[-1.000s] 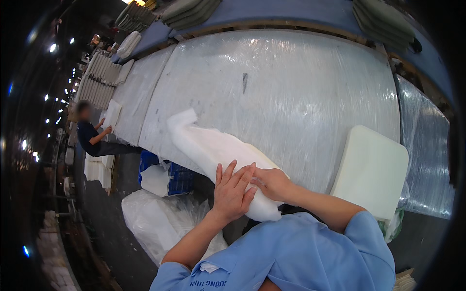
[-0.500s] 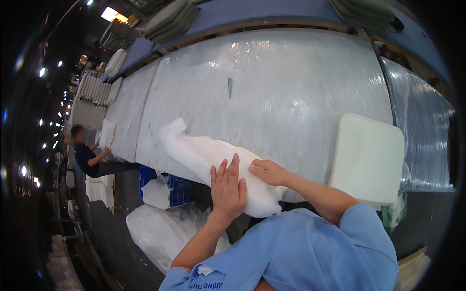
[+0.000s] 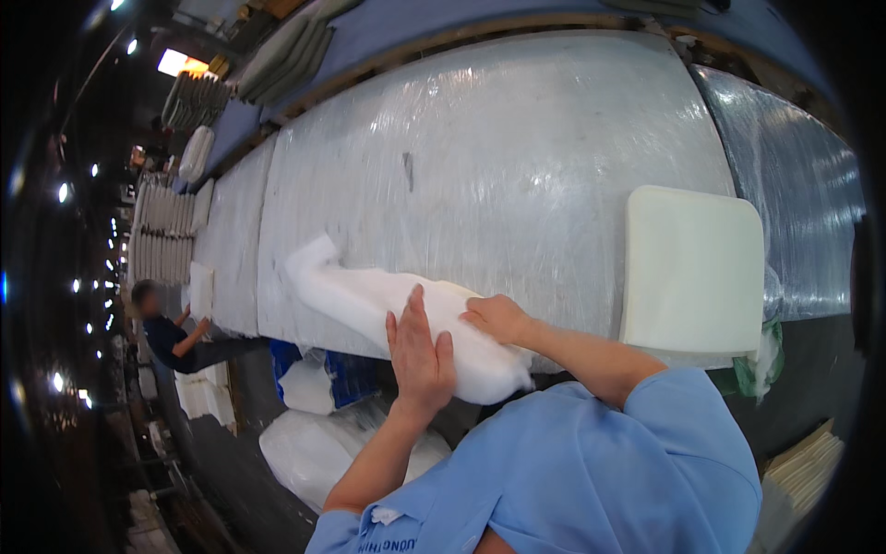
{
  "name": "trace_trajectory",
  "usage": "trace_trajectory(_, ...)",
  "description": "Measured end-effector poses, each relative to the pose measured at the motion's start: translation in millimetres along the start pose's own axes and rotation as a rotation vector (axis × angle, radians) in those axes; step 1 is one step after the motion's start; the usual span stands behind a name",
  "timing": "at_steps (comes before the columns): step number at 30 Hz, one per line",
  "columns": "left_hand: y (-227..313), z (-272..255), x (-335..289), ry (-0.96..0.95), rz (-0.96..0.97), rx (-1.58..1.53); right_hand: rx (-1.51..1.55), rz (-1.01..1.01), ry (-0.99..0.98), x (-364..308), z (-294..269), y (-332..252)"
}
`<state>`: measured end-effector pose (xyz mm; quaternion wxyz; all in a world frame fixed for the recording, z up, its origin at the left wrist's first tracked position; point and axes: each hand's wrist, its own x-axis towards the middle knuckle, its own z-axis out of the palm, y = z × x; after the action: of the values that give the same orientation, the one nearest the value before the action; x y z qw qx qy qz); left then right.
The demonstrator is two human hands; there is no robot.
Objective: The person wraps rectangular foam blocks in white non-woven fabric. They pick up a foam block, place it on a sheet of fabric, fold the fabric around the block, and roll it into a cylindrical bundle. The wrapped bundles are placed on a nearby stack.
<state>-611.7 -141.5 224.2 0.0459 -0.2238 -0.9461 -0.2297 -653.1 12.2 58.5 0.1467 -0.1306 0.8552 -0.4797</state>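
A long piece of soft white wadding [image 3: 360, 297] lies slantwise at the near edge of the plastic-covered table, its far left end folded up. A yellowish layer peeks out along its upper edge. My left hand [image 3: 422, 360] rests against the wadding with its fingers stretched out and the thumb apart. To the right of it, my right hand [image 3: 503, 321] has its fingers curled and pinched into the upper part of the wadding; the fingertips are partly hidden in it. A pale cream foam seat pad [image 3: 694, 272] with rounded corners lies flat on the right.
Clear film covers the table [image 3: 498, 157]. Below its near edge are a blue crate [image 3: 346, 377] and a large plastic bag [image 3: 305, 452]. Another person [image 3: 171, 332] handles a white pad at the far left, near stacked pads [image 3: 164, 245]. A green bag [image 3: 746, 374] hangs at the right.
My head view has shifted slightly. My left hand has turned a little more on edge against the wadding, while my right hand keeps its pinch in nearly the same spot.
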Motion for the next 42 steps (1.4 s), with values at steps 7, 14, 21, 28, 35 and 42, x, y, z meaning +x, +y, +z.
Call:
trace_trajectory(7,17.2,-48.1,34.9,-0.579,0.381,0.173,0.164,0.274,0.284,-20.1,-9.6,80.2)
trace_trajectory(14,-0.3,-26.8,70.1,-0.683,0.548,0.282,0.348,0.314,0.302,-80.5,-80.1,77.2)
trace_trajectory(21,-13.0,-88.5,150.9,-0.639,0.367,0.167,0.159,-0.216,0.498,-106.7,-114.5,-2.8)
trace_trajectory(28,-59.9,-175.1,131.6,-0.444,-0.010,-0.463,-0.284,-0.354,0.485,-99.8,-188.8,-155.4)
trace_trajectory(35,-173.3,-92.2,54.5,-0.222,-0.142,-0.926,-0.505,-0.285,0.287,-55.2,-142.4,-201.1)
trace_trajectory(42,-215.2,-99.0,17.3,-0.333,-0.143,-1.074,-0.630,-0.212,-0.021,22.6,-106.9,-296.2)
